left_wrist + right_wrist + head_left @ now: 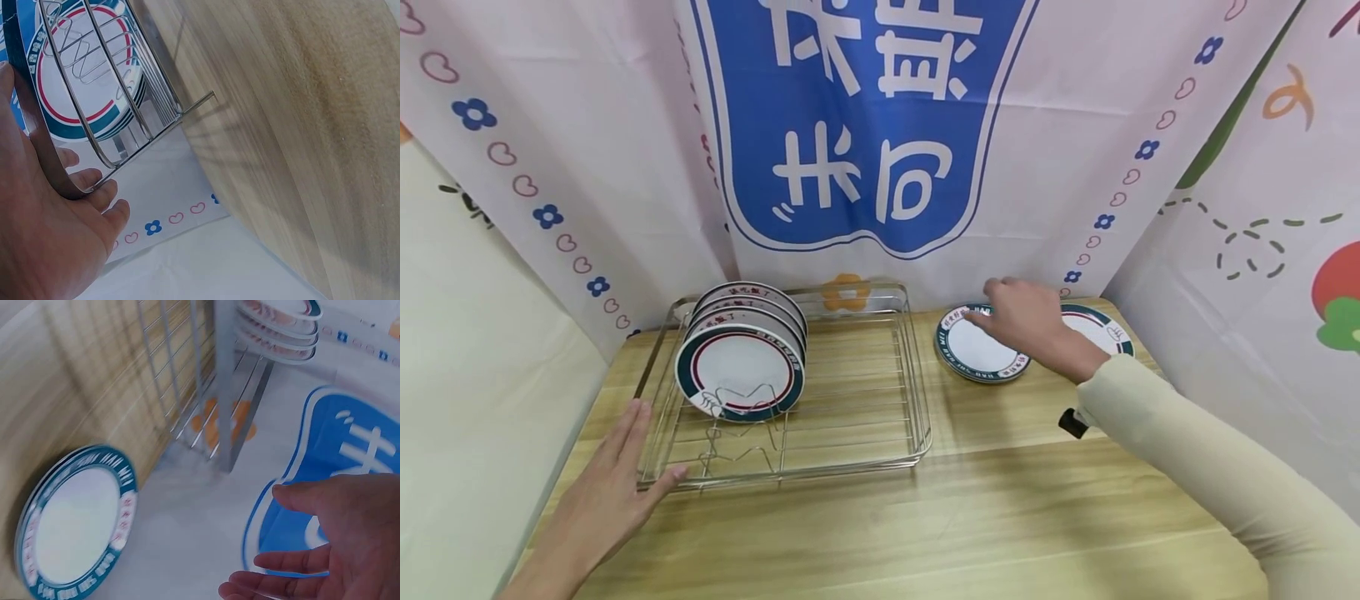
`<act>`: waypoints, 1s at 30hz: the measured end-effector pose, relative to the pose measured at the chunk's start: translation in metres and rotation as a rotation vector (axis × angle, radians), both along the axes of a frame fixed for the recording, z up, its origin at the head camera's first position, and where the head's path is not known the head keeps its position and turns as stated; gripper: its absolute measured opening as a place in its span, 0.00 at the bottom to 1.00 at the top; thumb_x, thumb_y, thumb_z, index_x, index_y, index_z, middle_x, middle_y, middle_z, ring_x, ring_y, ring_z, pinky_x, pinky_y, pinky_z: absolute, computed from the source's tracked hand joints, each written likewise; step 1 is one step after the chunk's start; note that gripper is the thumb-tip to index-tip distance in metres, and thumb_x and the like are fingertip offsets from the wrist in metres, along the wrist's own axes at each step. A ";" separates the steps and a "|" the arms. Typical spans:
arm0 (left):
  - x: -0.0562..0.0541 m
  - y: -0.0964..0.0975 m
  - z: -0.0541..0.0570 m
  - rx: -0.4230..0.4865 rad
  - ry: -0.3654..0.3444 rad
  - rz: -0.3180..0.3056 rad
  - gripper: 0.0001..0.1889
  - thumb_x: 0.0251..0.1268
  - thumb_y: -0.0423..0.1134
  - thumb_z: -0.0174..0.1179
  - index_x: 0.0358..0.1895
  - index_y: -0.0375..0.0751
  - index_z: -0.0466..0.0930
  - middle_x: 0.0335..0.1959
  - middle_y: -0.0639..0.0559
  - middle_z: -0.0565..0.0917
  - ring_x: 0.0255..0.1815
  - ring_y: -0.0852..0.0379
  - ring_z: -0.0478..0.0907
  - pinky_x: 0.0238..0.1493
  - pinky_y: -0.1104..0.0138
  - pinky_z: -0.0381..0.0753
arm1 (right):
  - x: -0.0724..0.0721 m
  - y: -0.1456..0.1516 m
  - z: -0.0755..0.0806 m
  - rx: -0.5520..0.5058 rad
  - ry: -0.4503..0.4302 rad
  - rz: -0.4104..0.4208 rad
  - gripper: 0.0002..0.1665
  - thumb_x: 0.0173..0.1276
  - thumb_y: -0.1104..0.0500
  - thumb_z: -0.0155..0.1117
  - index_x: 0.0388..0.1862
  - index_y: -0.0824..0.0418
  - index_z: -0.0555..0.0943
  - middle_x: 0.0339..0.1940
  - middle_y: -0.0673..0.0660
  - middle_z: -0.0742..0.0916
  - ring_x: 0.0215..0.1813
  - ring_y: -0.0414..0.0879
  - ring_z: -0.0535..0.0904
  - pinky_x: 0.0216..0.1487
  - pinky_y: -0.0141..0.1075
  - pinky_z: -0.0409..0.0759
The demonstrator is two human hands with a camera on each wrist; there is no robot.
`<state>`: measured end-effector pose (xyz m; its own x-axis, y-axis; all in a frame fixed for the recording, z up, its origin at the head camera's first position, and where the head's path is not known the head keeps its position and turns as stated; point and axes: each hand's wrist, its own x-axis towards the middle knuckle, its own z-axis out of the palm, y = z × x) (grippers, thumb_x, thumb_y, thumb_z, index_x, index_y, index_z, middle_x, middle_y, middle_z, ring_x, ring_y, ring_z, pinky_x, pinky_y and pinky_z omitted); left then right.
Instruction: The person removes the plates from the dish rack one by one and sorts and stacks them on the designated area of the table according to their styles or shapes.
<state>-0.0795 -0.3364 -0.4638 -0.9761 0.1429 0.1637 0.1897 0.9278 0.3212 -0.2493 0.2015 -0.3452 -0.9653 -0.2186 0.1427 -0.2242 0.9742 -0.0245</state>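
A wire dish rack [850,467] stands on the table, several dark-rimmed white plates [741,371] upright in its left part. My left hand [606,492] rests at the rack's front left corner, fairly straight fingers along the left rail and thumb by the front rail. In the left wrist view, that hand [56,219] touches the metal rim from outside. To the right of the rack lies a small stack of green-rimmed plates [985,354]. Above it hovers my right hand [1030,317], holding nothing. The right wrist view shows this hand [350,544] with thumb and fingers spread apart, clear of the plates.
Another green-rimmed plate [1093,329] lies farther right, partly hidden by my right forearm. A printed cloth [865,125] hangs behind the table and along both sides. The wooden tabletop [887,542] stretches in front of the rack. A black clip-like piece [1072,423] shows under my right sleeve.
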 end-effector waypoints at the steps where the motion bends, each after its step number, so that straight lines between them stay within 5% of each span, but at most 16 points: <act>1: 0.000 0.000 0.000 0.001 0.001 -0.001 0.54 0.77 0.58 0.62 0.88 0.41 0.34 0.88 0.35 0.39 0.81 0.21 0.50 0.66 0.23 0.61 | 0.002 -0.006 0.003 0.006 0.010 0.016 0.31 0.73 0.35 0.67 0.48 0.64 0.86 0.39 0.61 0.90 0.31 0.58 0.84 0.30 0.59 0.84; 10: 0.002 0.000 0.000 -0.004 0.020 -0.009 0.54 0.77 0.57 0.62 0.88 0.43 0.33 0.88 0.36 0.39 0.82 0.22 0.50 0.67 0.24 0.61 | 0.018 -0.065 0.027 -0.004 0.017 0.165 0.35 0.74 0.34 0.66 0.59 0.63 0.85 0.47 0.59 0.91 0.41 0.56 0.89 0.35 0.53 0.89; 22: 0.001 0.000 -0.003 -0.011 0.027 -0.008 0.55 0.76 0.58 0.63 0.88 0.42 0.34 0.88 0.35 0.41 0.83 0.24 0.50 0.60 0.23 0.66 | 0.019 -0.126 0.043 0.000 0.046 0.281 0.27 0.73 0.34 0.68 0.45 0.57 0.86 0.30 0.51 0.86 0.28 0.45 0.80 0.23 0.40 0.79; 30: 0.000 0.001 -0.002 -0.011 0.006 -0.006 0.54 0.76 0.58 0.63 0.88 0.41 0.35 0.88 0.36 0.40 0.82 0.22 0.51 0.61 0.22 0.65 | 0.010 -0.173 0.039 -0.025 -0.052 0.372 0.26 0.73 0.32 0.67 0.42 0.53 0.83 0.32 0.47 0.86 0.29 0.42 0.80 0.26 0.38 0.81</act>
<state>-0.0795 -0.3357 -0.4655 -0.9742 0.1504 0.1683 0.1971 0.9301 0.3100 -0.2390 0.0288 -0.3066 -0.8267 -0.5527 0.1054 -0.5604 0.8254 -0.0675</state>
